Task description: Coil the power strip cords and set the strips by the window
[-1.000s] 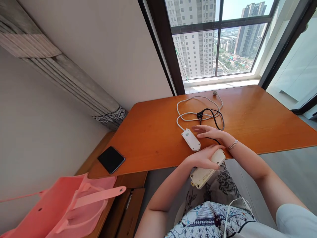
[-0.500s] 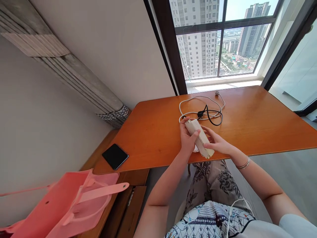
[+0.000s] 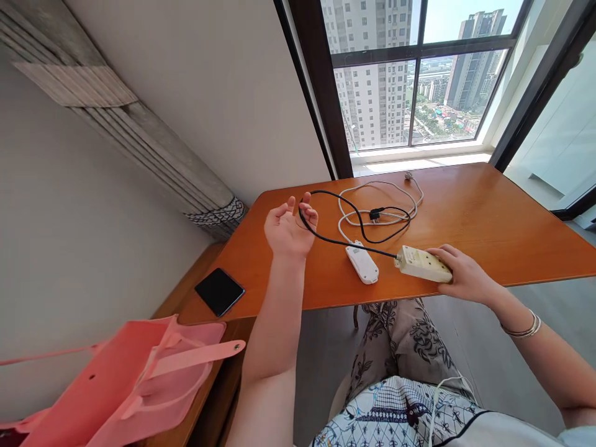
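Your right hand (image 3: 463, 273) grasps the far end of the cream power strip (image 3: 424, 264), fingers wrapped round it, at 3 o'clock from the white power strip (image 3: 362, 263) on the table (image 3: 288, 292). A black cord (image 3: 342, 242) runs from the cream strip toward 9 o'clock, looping at your left hand (image 3: 291, 230); its fingers are half curled, and I cannot tell whether they grip the cord. The black plug (image 3: 375, 215) lies at 1 o'clock from the white strip.
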`<action>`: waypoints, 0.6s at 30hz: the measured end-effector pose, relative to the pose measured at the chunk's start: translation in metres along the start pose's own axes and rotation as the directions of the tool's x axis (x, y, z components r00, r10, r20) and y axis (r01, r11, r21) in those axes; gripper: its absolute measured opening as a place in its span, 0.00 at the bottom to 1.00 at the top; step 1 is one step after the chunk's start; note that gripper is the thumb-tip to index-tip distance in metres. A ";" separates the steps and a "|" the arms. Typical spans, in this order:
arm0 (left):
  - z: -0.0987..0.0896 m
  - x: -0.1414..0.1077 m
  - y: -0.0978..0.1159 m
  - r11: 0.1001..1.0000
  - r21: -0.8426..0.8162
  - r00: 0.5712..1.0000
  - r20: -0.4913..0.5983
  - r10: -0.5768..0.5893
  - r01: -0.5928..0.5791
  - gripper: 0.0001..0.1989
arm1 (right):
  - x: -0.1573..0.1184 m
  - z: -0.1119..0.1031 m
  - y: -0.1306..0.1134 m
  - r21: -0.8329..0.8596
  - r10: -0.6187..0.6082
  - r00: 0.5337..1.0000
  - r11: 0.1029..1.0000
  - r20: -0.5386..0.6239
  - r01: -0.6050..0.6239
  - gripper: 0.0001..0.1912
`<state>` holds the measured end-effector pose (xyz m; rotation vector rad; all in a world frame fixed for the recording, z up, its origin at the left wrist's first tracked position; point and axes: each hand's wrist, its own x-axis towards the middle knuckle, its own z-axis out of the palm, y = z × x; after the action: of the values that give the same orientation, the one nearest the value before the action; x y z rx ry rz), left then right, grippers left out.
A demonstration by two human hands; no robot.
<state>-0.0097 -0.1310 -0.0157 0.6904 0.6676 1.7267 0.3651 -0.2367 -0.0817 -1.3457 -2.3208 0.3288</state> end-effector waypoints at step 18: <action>-0.044 0.065 0.057 0.999 0.022 0.945 -0.324 0.051 -0.046 0.06 | -0.069 -0.074 0.176 -0.574 0.546 0.766 0.525 -0.339 -0.629 0.28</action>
<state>-0.0928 -0.0850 0.0042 0.4362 0.8959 1.9037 0.5648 -0.2093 -0.1059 -2.4380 -1.8382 -0.4527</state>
